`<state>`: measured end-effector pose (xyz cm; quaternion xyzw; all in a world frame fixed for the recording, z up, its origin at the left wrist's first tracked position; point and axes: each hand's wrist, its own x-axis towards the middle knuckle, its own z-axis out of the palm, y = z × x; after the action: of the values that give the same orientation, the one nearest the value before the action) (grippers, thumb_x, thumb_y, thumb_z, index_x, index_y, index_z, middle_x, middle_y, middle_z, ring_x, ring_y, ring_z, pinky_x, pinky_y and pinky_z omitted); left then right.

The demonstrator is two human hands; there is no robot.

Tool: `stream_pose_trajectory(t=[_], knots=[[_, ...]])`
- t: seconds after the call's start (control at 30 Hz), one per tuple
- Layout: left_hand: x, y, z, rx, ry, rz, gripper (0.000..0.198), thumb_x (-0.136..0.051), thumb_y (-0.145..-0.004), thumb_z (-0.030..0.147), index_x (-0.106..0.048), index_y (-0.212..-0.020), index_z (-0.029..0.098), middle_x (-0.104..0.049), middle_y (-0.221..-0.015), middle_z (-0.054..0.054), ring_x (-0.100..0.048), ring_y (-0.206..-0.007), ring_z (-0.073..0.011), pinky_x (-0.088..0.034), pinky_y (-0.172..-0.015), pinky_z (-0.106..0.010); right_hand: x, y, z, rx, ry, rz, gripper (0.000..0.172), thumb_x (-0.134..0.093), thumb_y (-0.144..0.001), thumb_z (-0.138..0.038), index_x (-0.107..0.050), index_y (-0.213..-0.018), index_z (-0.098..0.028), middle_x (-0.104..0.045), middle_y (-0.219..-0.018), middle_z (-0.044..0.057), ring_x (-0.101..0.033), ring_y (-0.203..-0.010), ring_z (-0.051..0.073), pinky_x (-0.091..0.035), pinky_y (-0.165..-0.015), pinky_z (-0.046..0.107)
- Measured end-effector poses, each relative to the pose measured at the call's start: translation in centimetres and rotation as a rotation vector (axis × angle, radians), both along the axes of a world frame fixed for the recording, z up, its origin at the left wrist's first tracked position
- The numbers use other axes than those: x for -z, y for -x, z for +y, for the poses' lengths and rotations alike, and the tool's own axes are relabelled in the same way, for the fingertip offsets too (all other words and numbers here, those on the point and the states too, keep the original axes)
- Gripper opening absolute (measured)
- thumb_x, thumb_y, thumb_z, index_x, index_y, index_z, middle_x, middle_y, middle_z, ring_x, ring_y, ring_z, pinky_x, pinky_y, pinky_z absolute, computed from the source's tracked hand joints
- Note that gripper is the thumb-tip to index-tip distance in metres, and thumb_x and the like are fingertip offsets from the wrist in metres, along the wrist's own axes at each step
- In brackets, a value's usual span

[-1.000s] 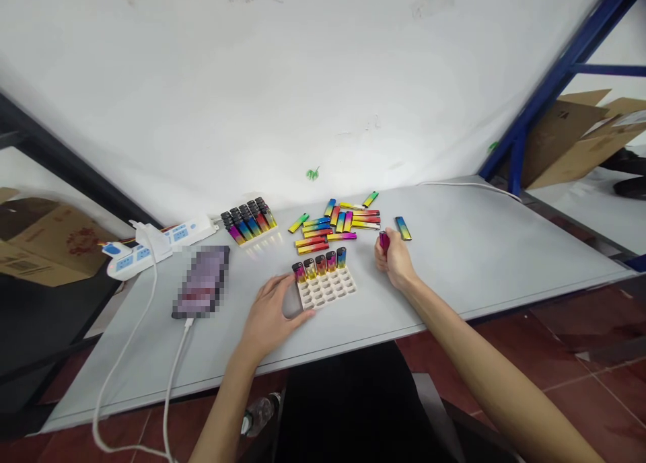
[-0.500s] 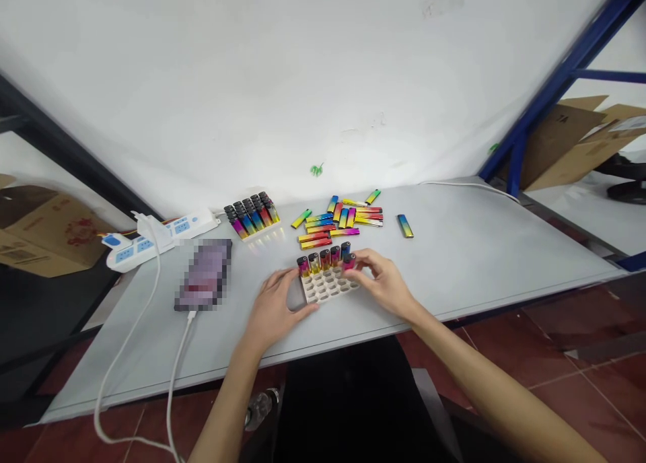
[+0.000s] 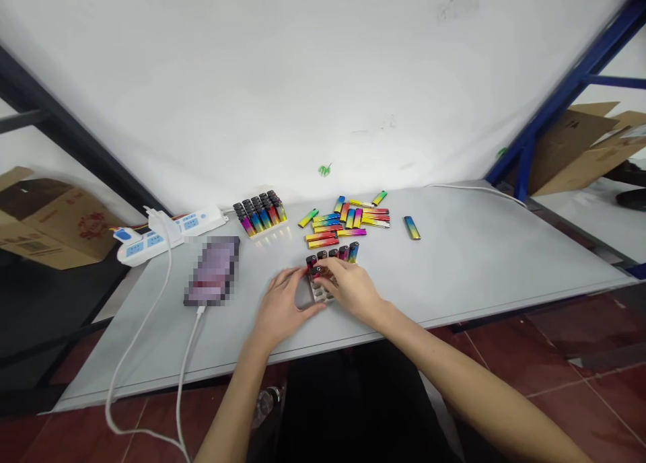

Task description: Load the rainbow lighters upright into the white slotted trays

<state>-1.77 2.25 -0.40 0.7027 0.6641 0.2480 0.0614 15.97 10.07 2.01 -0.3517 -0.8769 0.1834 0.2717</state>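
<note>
A pale tray [image 3: 319, 295] with rows of slots lies near the table's front edge. Along its back row several shiny coloured lighters [image 3: 354, 252] with black tops stand upright. My left hand [image 3: 280, 307] grips the tray's left side, with the thumb at the front corner and the fingers at the back. Between the thumb and fingers of my right hand [image 3: 356, 289] is a dark-topped pinkish lighter [image 3: 316, 272], held upright over the left end of the second row. That hand hides much of the tray's middle and right.
Loose lighters [image 3: 326, 227] lie in a cluster behind the tray, and a single lighter [image 3: 412, 228] lies off to their right. A filled lighter rack [image 3: 262, 214] stands by the wall. To the left are a phone [image 3: 214, 271], a power strip [image 3: 171, 234] and a white cable [image 3: 184, 375].
My right hand has carried the lighter leftward, from the tray's right end to its left end. My left hand stays on the tray. The view has shifted slightly.
</note>
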Motion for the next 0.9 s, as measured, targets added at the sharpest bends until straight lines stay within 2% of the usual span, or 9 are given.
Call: stream_pose_trajectory(t=[0.23,0.4,0.47,0.57,0.63,0.7,0.73,0.8,0.9], knots=[[0.1,0.1,0.0,-0.022,0.032,0.022,0.072,-0.067,-0.079,0.061,-0.047,-0.137,0.022,-0.058,-0.132,-0.011,-0.053,-0.124,-0.0310,-0.044,-0.105,-0.047,1.1,0.2,-0.1,0.128,-0.151,-0.081,0.016,-0.069,-0.089,-0.035,-0.059,-0.091,-0.023,-0.073,-0.075,-0.001,-0.067,-0.067,0.017,-0.035,-0.055,0.027],[0.2,0.1,0.0,-0.031,0.042,0.037,0.072,-0.066,-0.079,0.061,-0.047,-0.136,0.021,-0.057,-0.134,-0.012,-0.052,-0.126,-0.0317,-0.043,-0.107,-0.048,0.5,-2.1,0.8,0.164,-0.174,0.039,0.031,-0.054,-0.097,-0.045,-0.060,-0.079,-0.022,-0.069,-0.068,0.001,-0.061,-0.061,0.015,-0.035,-0.056,0.027],[0.2,0.1,0.0,-0.027,0.045,0.034,0.071,-0.066,-0.080,0.060,-0.047,-0.136,0.022,-0.056,-0.135,-0.012,-0.051,-0.127,-0.0315,-0.042,-0.108,-0.048,-0.2,-4.0,2.3,0.239,-0.159,0.067,0.037,-0.046,-0.099,-0.046,-0.061,-0.077,-0.021,-0.069,-0.069,0.004,-0.059,-0.060,0.015,-0.036,-0.058,0.028],[0.1,0.1,0.1,-0.030,0.052,0.029,0.069,-0.066,-0.080,0.060,-0.048,-0.135,0.023,-0.056,-0.135,-0.011,-0.051,-0.127,-0.0314,-0.042,-0.107,-0.047,-0.7,-7.6,6.0,0.456,-0.135,0.020,0.036,-0.043,-0.099,-0.044,-0.064,-0.083,-0.021,-0.068,-0.074,0.007,-0.058,-0.066,0.019,-0.038,-0.063,0.030],[0.0,0.1,0.1,-0.037,0.066,0.031,0.069,-0.065,-0.080,0.062,-0.048,-0.135,0.023,-0.056,-0.135,-0.011,-0.051,-0.127,-0.0315,-0.043,-0.106,-0.046,-0.4,-10.1,8.8,0.602,-0.175,-0.082,0.030,-0.046,-0.097,-0.040,-0.066,-0.096,-0.018,-0.070,-0.092,0.013,-0.059,-0.088,0.026,-0.041,-0.073,0.034],[0.0,0.1,0.1,-0.041,0.076,0.035,0.071,-0.064,-0.080,0.063,-0.047,-0.135,0.022,-0.055,-0.135,-0.011,-0.051,-0.128,-0.0316,-0.042,-0.106,-0.046,0.0,-12.3,11.4,0.757,-0.181,-0.232,0.040,-0.054,-0.092,-0.042,-0.064,-0.112,-0.009,-0.064,-0.111,0.023,-0.056,-0.105,0.034,-0.041,-0.084,0.042],[0.0,0.1,0.1,-0.041,0.079,0.037,0.071,-0.064,-0.080,0.063,-0.047,-0.135,0.022,-0.055,-0.135,-0.012,-0.051,-0.128,-0.0316,-0.042,-0.107,-0.046,0.2,-13.2,12.5,0.792,-0.117,-0.304,0.044,-0.056,-0.090,-0.043,-0.063,-0.114,-0.007,-0.061,-0.116,0.026,-0.055,-0.107,0.037,-0.042,-0.085,0.044],[0.0,0.1,0.1,-0.041,0.079,0.041,0.071,-0.064,-0.080,0.064,-0.047,-0.135,0.021,-0.055,-0.136,-0.012,-0.051,-0.128,-0.0317,-0.042,-0.107,-0.046,0.4,-14.3,14.0,0.776,0.034,-0.407,0.038,-0.052,-0.090,-0.038,-0.065,-0.108,-0.007,-0.061,-0.114,0.027,-0.057,-0.104,0.036,-0.043,-0.081,0.043],[0.1,0.2,0.0,-0.038,0.075,0.048,0.071,-0.063,-0.080,0.065,-0.048,-0.134,0.021,-0.055,-0.136,-0.012,-0.051,-0.128,-0.0318,-0.042,-0.108,-0.046,-0.1,-14.3,14.9,0.735,0.131,-0.343,0.030,-0.046,-0.090,-0.030,-0.064,-0.104,-0.010,-0.065,-0.107,0.023,-0.061,-0.094,0.032,-0.044,-0.075,0.039]])
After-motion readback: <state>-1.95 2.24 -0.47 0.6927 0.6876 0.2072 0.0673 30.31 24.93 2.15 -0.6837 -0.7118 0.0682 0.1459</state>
